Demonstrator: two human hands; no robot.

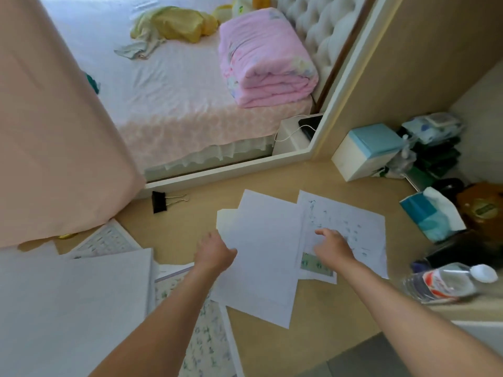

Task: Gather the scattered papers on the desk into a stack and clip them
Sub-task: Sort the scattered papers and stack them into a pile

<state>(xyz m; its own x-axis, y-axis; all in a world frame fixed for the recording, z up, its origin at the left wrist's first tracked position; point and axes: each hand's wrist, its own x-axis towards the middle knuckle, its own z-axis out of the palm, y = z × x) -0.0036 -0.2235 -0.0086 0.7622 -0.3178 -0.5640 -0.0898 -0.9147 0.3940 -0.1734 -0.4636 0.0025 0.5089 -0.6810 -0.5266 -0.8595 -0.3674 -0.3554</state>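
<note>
Gripping blank white paper sheet with left hand, right of black metal binder clip; pressing right hand, seemingly flat, on scribbled white sheet further right. Might crumple if yanked.

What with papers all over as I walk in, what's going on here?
A person is tidying the desk. The left hand grips a blank sheet by its edge; the right hand rests on a written sheet beside it. More sheets lie to the left. The clip lies untouched, further back.
</note>
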